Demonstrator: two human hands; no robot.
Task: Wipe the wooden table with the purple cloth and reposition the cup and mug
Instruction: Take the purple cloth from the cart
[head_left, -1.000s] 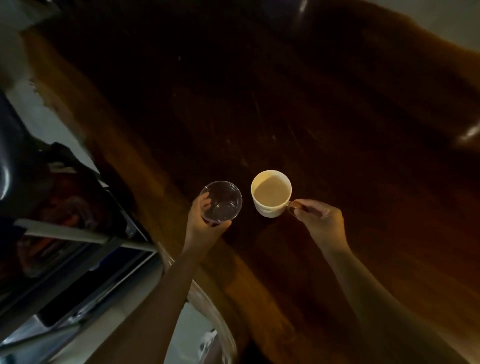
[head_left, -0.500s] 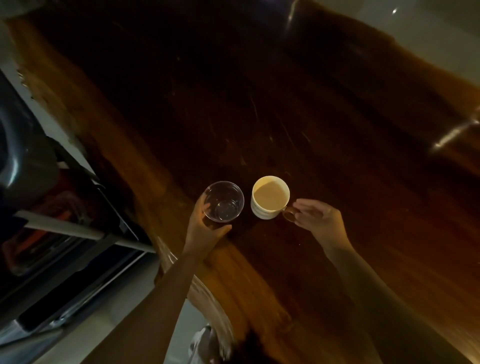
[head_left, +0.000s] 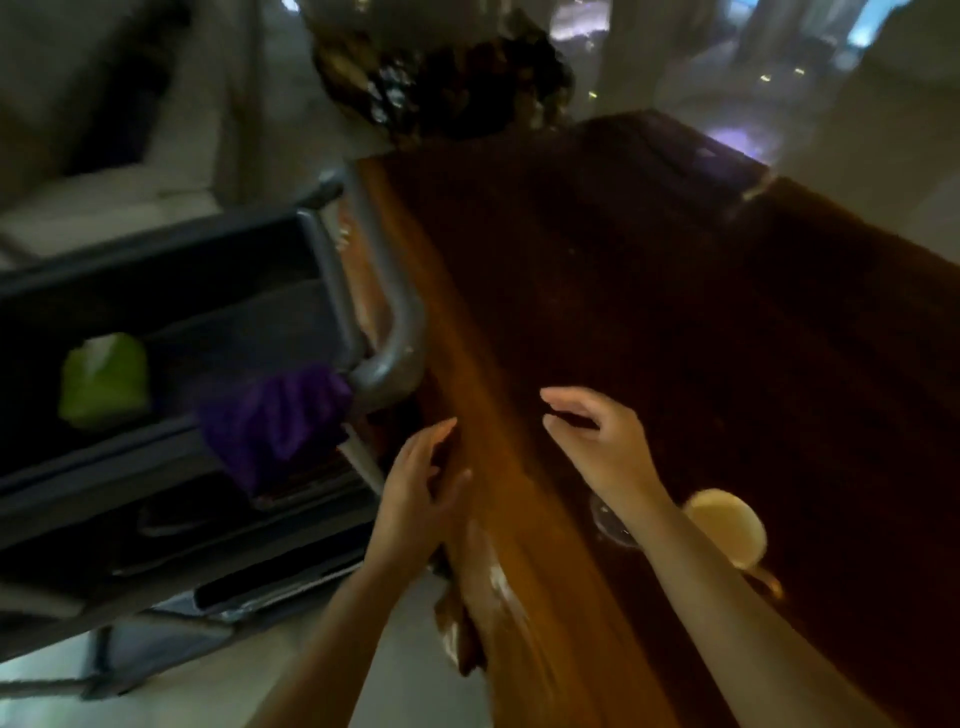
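The purple cloth (head_left: 275, 426) hangs over the rail of a grey cart, left of the dark wooden table (head_left: 701, 338). My left hand (head_left: 415, 488) hovers open at the table's left edge, a short way right of the cloth. My right hand (head_left: 597, 441) is open above the tabletop, holding nothing. The white mug (head_left: 727, 525) stands on the table right of my right forearm. The clear glass cup (head_left: 610, 522) stands next to the mug, partly hidden by that forearm. The picture is blurred.
The grey cart (head_left: 182, 415) with its curved handle (head_left: 395, 322) stands tight against the table's left side. A green object (head_left: 104, 382) lies on its upper shelf. A dark, glittery bundle (head_left: 441, 78) sits beyond the table's far end.
Both hands have let go of the cup and mug, which now stand on the table. The view has swung left toward the cart, and my hands have moved that way.
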